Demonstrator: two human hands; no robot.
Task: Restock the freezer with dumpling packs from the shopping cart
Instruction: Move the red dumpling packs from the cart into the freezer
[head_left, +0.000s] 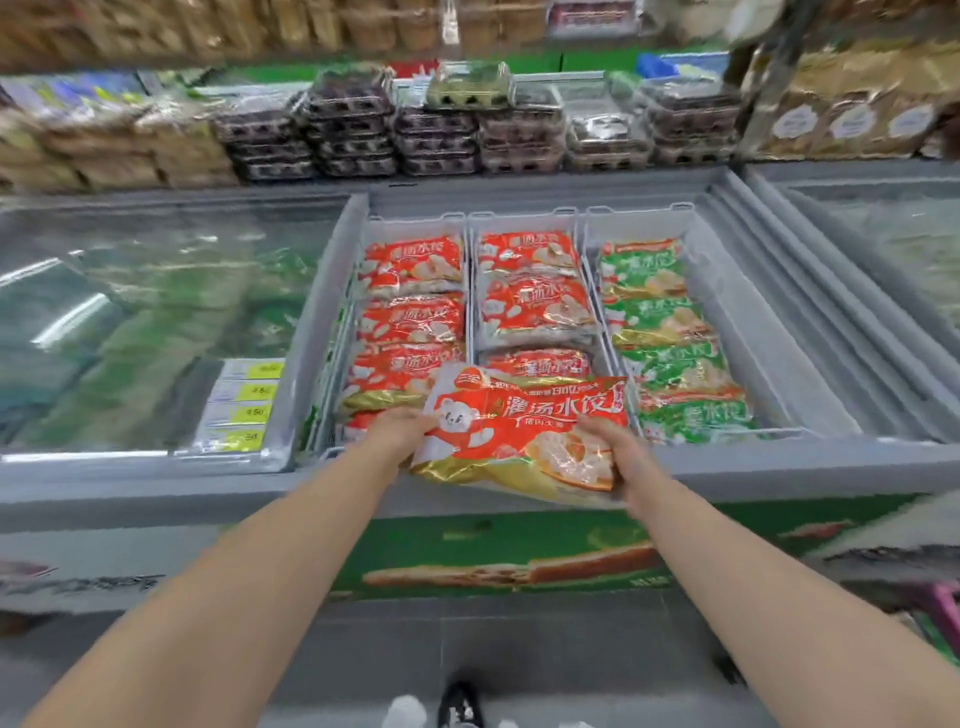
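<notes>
Over the front rim of the open freezer (519, 457), a red dumpling pack (524, 431) is held flat, the left hand (400, 428) gripping its left edge and the right hand (615, 452) curled round its right edge, above baskets of red packs (410, 317) and green packs (670, 332).

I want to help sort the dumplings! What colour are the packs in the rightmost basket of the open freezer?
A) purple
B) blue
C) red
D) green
D: the rightmost basket holds green dumpling packs. The red dumpling pack, gripped by the left hand and the right hand, matches the red packs in the other two baskets.
</notes>
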